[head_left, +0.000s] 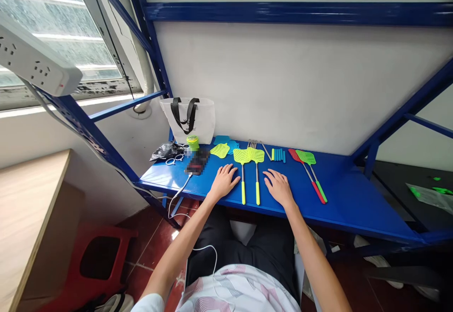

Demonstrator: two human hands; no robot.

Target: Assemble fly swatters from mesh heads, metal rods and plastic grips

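My left hand [224, 182] and right hand [278, 187] both lie open, palm down with fingers spread, at the near edge of a blue table [341, 184]. Between them, side by side with handles toward me, are a left yellow swatter [242, 156] and a right yellow swatter [256, 156], each just beside a hand. Farther right lie a red swatter [294, 155] and a green swatter [306, 157], partly overlapping; a white bag [205, 119] stands far left.

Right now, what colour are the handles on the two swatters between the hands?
The handles are bright yellow, seen best in the head view.
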